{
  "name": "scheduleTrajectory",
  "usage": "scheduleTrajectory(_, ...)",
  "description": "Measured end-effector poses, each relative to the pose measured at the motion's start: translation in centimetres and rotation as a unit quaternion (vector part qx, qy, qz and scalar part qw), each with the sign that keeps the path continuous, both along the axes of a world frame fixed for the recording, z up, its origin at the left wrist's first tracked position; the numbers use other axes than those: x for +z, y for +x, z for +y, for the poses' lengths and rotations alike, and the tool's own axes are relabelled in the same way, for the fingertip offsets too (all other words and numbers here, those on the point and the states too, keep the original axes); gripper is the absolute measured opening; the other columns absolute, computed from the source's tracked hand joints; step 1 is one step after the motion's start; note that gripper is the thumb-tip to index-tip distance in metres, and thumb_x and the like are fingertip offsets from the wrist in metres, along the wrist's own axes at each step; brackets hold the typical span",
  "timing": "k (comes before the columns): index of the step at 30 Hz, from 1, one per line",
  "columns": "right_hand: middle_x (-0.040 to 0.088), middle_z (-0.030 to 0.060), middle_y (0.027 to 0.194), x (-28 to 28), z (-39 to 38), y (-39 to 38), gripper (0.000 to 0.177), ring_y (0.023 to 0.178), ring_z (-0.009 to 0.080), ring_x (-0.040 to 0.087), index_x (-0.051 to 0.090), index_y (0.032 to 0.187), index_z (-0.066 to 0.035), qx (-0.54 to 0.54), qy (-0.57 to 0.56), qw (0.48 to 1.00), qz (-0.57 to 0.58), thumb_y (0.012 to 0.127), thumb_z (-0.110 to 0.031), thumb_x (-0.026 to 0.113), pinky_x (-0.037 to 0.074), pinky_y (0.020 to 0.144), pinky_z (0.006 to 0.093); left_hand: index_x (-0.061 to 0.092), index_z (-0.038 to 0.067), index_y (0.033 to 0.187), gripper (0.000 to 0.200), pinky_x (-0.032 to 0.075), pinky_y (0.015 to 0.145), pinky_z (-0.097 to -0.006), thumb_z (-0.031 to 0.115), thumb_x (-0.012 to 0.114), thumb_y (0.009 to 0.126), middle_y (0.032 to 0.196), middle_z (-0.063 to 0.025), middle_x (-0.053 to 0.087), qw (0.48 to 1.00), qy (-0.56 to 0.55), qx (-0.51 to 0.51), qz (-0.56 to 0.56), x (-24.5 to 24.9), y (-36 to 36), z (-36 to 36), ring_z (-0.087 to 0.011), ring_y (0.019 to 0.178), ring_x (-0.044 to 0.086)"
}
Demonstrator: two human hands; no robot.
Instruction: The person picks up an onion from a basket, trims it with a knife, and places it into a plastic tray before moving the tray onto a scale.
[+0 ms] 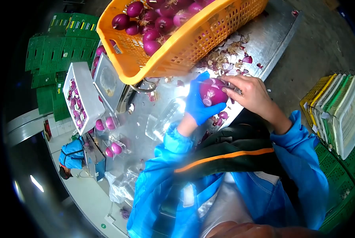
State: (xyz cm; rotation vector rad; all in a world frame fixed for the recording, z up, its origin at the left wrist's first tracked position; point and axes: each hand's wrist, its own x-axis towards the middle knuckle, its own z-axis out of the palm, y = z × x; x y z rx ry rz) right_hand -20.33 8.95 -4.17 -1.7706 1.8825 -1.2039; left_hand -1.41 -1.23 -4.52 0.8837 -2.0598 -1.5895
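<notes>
My left hand [199, 102], in a blue glove, is wrapped round a red onion [212, 92] above the metal table. At the onion's right side is my bare right hand [247, 93], with thumb and fingers pinched together. A thin dark thing shows between those fingers, too small to name. Below my left hand lies a clear plastic tray [167, 119]. Loose onion skins and roots [225, 59] are scattered on the table beyond my hands, and purple scraps [221, 117] lie beneath them.
An orange basket [185, 51] of red onions stands at the far side of the metal table [278, 29]. A scale [108, 81], a white crate [93, 107] of onions and packed onions [114, 147] are at left. Stacked crates [336, 111] stand right. Another person [72, 154] is farther off.
</notes>
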Motion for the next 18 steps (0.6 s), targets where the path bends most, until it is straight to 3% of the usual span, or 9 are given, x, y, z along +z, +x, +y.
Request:
scheduleTrajectory(4,0.066,0.0132,0.077,0.3,0.5,0.8,0.038,0.07,0.0258,0.066,0.063,0.115,-0.008,0.0,0.003,0.993,0.118,0.081,-0.024,0.071,0.053,0.062,0.0373,0.041,0.005,0.136,0.091,0.05,0.094,-0.0391,0.02,0.089,0.059,0.125,-0.014,0.055,0.999,-0.03,-0.017,-0.031,0.2,-0.1,-0.1,-0.0271,0.111,0.059)
scheduleTrajectory(8,0.066,0.0101,0.071,-2.1,0.0,1.2,0.028,0.061,0.0253,0.066,0.064,0.107,-0.009,-0.074,0.035,0.985,0.154,0.082,-0.021,0.068,0.052,0.057,0.038,0.041,0.005,0.137,0.09,0.047,0.097,-0.0395,0.023,0.088,0.062,0.126,-0.014,0.054,0.991,-0.107,-0.064,-0.049,-0.4,0.3,0.0,-0.0272,0.114,0.057)
scheduleTrajectory(9,0.065,0.0107,0.069,-3.7,-0.4,0.3,0.014,0.062,0.0282,0.066,0.063,0.095,-0.009,-0.097,0.076,0.988,0.093,0.084,-0.018,0.065,0.052,0.056,0.0401,0.039,0.005,0.139,0.09,0.045,0.099,-0.0393,0.022,0.087,0.065,0.128,-0.0142,0.053,0.989,-0.112,-0.097,-0.029,0.8,0.1,0.5,-0.0268,0.115,0.056)
scheduleTrajectory(10,0.066,0.0139,0.072,-3.4,-0.3,-0.1,0.013,0.067,0.0332,0.066,0.063,0.093,-0.008,-0.093,0.071,0.993,0.025,0.085,-0.018,0.064,0.052,0.059,0.0439,0.037,0.005,0.14,0.089,0.044,0.101,-0.0392,0.022,0.085,0.067,0.129,-0.0145,0.052,0.985,-0.118,-0.126,-0.008,1.6,-0.2,0.8,-0.0263,0.117,0.055)
scheduleTrajectory(12,0.067,0.0163,0.076,-3.2,-0.3,0.1,0.02,0.07,0.0375,0.065,0.063,0.097,-0.007,-0.128,0.105,0.984,-0.069,0.085,-0.022,0.065,0.051,0.062,0.0468,0.037,0.006,0.14,0.091,0.043,0.103,-0.0403,0.026,0.085,0.066,0.131,-0.015,0.051,0.995,0.017,-0.073,0.06,1.4,-0.2,1.1,-0.0279,0.119,0.054)
scheduleTrajectory(14,0.066,0.0199,0.076,-4.8,-0.1,-0.5,0.031,0.07,0.037,0.067,0.062,0.107,-0.004,-0.135,0.17,0.976,-0.019,0.086,-0.024,0.067,0.051,0.06,0.0436,0.035,0.005,0.141,0.097,0.045,0.102,-0.0416,0.024,0.088,0.063,0.13,-0.0157,0.053,0.97,0.209,0.003,0.125,-0.3,-0.1,0.6,-0.0293,0.122,0.053)
scheduleTrajectory(15,0.066,0.0217,0.076,-4.9,-0.2,-0.7,0.036,0.07,0.0367,0.068,0.061,0.113,-0.002,-0.138,0.203,0.969,0.005,0.086,-0.026,0.069,0.051,0.06,0.042,0.031,0.006,0.143,0.096,0.045,0.103,-0.0432,0.024,0.085,0.067,0.131,-0.016,0.052,0.944,0.265,-0.011,0.194,-0.3,-0.5,0.2,-0.0303,0.122,0.053)
scheduleTrajectory(18,0.068,0.017,0.078,-3.7,0.4,-0.4,0.039,0.074,0.0366,0.068,0.062,0.114,-0.009,-0.157,0.206,0.962,-0.083,0.089,-0.038,0.064,0.052,0.066,0.044,0.032,0.007,0.143,0.091,0.046,0.102,-0.0431,0.028,0.083,0.071,0.132,-0.016,0.051,0.898,0.372,0.019,0.234,0.6,-0.9,-0.2,-0.0303,0.122,0.054)
